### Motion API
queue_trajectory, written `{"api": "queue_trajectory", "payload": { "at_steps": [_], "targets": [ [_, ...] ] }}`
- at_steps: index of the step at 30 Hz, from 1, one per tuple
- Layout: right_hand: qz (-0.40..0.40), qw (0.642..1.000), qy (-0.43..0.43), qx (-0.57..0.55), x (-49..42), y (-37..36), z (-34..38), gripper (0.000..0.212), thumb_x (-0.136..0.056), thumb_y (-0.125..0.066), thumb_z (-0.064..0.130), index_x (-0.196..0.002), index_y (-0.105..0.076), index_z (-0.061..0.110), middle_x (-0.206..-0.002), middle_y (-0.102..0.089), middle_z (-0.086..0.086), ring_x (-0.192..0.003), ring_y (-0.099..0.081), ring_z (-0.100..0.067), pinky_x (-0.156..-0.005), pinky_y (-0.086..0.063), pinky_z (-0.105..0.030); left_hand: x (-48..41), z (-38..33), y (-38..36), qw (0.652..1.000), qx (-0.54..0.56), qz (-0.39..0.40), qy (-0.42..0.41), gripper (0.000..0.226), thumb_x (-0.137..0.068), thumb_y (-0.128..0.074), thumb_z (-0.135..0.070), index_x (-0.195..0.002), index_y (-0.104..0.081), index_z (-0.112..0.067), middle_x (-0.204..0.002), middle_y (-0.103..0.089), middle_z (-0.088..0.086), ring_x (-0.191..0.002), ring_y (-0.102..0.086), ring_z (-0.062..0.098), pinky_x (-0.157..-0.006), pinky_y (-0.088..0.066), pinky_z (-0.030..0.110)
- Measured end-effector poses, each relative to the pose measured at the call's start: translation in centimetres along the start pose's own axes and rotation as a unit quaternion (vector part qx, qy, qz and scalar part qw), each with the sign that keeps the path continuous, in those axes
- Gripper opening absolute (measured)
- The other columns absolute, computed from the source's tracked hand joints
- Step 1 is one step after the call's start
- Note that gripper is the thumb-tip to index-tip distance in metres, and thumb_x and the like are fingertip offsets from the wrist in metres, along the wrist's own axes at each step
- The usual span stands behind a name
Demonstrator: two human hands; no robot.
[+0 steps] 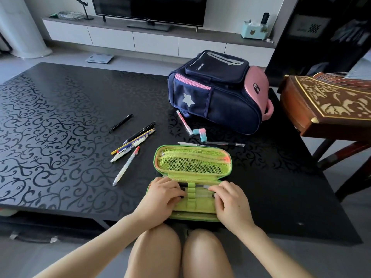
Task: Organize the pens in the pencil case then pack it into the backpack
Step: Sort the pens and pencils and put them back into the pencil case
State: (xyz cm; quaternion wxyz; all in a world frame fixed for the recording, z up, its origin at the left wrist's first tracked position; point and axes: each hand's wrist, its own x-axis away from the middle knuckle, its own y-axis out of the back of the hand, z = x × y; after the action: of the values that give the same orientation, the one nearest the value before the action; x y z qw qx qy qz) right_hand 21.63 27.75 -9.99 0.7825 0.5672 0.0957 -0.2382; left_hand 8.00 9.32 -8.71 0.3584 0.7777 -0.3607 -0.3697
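The left hand [162, 192] and right hand [229, 196] cover both ends of the pens [200, 186] in the case [192, 217], so whether the fingers pinch them or only press on them cannot be told. What lies behind the mesh pocket [190, 164] is a blur. The case hides part of a white pen [184, 143]. The backpack [220, 97] label is too small to read. The top edge cuts the TV [148, 9], the right edge the carved instrument [331, 101]
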Motion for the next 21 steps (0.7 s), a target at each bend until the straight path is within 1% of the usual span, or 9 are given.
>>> {"api": "queue_trajectory", "payload": {
  "at_steps": [2,4,7,10,12,14,17,19,21],
  "targets": [
    [-0.002,1.000,0.008,0.007,-0.6,0.9,0.2,0.022,-0.079,-0.053,0.013,-0.090,-0.071,0.019,-0.074,-0.061,0.008,-0.066,-0.056,-0.013,-0.056,-0.045,-0.021,0.0,0.2,0.4,1.000,-0.009,0.001,0.004,0.021,-0.078,-0.052,-0.034,-0.083,-0.072,-0.033,-0.081,-0.065,-0.018,-0.082,-0.047,0.004,-0.078,-0.030,0.022],
    [-0.037,0.999,-0.023,0.001,-2.5,2.2,0.0,0.025,-0.083,-0.048,0.022,-0.086,-0.073,0.019,-0.075,-0.066,0.010,-0.069,-0.059,-0.010,-0.058,-0.045,-0.019,-0.4,0.5,0.8,1.000,-0.008,-0.018,0.014,0.020,-0.077,-0.053,-0.036,-0.082,-0.072,-0.033,-0.085,-0.065,-0.016,-0.085,-0.047,0.004,-0.078,-0.030,0.022],
    [-0.061,0.990,-0.108,0.062,-7.8,2.8,-2.5,0.022,-0.089,-0.052,0.016,-0.099,-0.071,0.014,-0.085,-0.069,0.001,-0.079,-0.060,-0.022,-0.062,-0.046,-0.029,-1.7,1.5,1.7,0.997,-0.002,-0.064,0.045,0.023,-0.077,-0.052,-0.036,-0.080,-0.073,-0.028,-0.085,-0.065,-0.011,-0.084,-0.048,0.006,-0.074,-0.042,0.031],
    [0.057,0.971,-0.158,0.172,-12.7,1.8,-6.0,0.033,-0.095,-0.045,0.015,-0.126,-0.056,0.013,-0.115,-0.063,-0.006,-0.102,-0.053,-0.030,-0.076,-0.045,-0.037,-3.3,2.2,2.8,0.993,0.004,-0.088,0.075,0.017,-0.080,-0.058,-0.030,-0.081,-0.073,-0.024,-0.085,-0.064,-0.012,-0.084,-0.052,0.010,-0.077,-0.046,0.032],
    [0.149,0.949,-0.176,0.217,-14.6,1.0,-7.9,0.036,-0.097,-0.043,0.014,-0.133,-0.049,0.017,-0.123,-0.059,-0.005,-0.111,-0.049,-0.029,-0.083,-0.043,-0.038,-4.0,2.6,3.3,0.991,0.009,-0.101,0.087,0.008,-0.080,-0.068,-0.017,-0.083,-0.073,-0.022,-0.085,-0.061,-0.014,-0.084,-0.054,0.011,-0.083,-0.039,0.021],
    [0.193,0.931,-0.171,0.260,-15.6,0.2,-9.0,0.033,-0.097,-0.043,0.015,-0.128,-0.054,0.018,-0.121,-0.058,-0.004,-0.112,-0.048,-0.027,-0.084,-0.042,-0.036,-4.4,3.0,3.7,0.990,0.009,-0.102,0.098,0.010,-0.079,-0.071,-0.011,-0.082,-0.073,-0.021,-0.085,-0.060,-0.014,-0.082,-0.055,0.013,-0.084,-0.031,0.009],
    [0.193,0.919,-0.117,0.322,-16.0,-0.2,-9.3,0.025,-0.095,-0.046,0.016,-0.113,-0.063,0.017,-0.110,-0.061,-0.001,-0.106,-0.051,-0.024,-0.082,-0.040,-0.033,-4.4,3.4,3.9,0.990,0.015,-0.097,0.106,0.009,-0.080,-0.065,-0.018,-0.083,-0.073,-0.021,-0.086,-0.064,-0.009,-0.083,-0.055,0.013,-0.081,-0.029,0.012],
    [0.169,0.925,-0.104,0.324,-15.7,0.4,-9.0,0.022,-0.096,-0.047,0.021,-0.109,-0.065,0.017,-0.106,-0.063,0.000,-0.103,-0.053,-0.023,-0.081,-0.038,-0.033,-4.2,3.5,4.0,0.988,0.023,-0.100,0.115,0.012,-0.080,-0.062,-0.020,-0.084,-0.073,-0.019,-0.087,-0.064,-0.009,-0.083,-0.055,0.012,-0.084,-0.028,0.012],
    [0.092,0.950,-0.122,0.273,-14.7,1.5,-7.9,0.022,-0.094,-0.050,0.024,-0.106,-0.067,0.016,-0.099,-0.066,-0.001,-0.096,-0.055,-0.024,-0.074,-0.040,-0.034,-3.9,3.2,4.2,0.985,0.035,-0.107,0.130,0.009,-0.082,-0.064,-0.017,-0.085,-0.072,-0.018,-0.087,-0.062,-0.010,-0.078,-0.057,0.014,-0.085,-0.029,0.013]
  ]
}}
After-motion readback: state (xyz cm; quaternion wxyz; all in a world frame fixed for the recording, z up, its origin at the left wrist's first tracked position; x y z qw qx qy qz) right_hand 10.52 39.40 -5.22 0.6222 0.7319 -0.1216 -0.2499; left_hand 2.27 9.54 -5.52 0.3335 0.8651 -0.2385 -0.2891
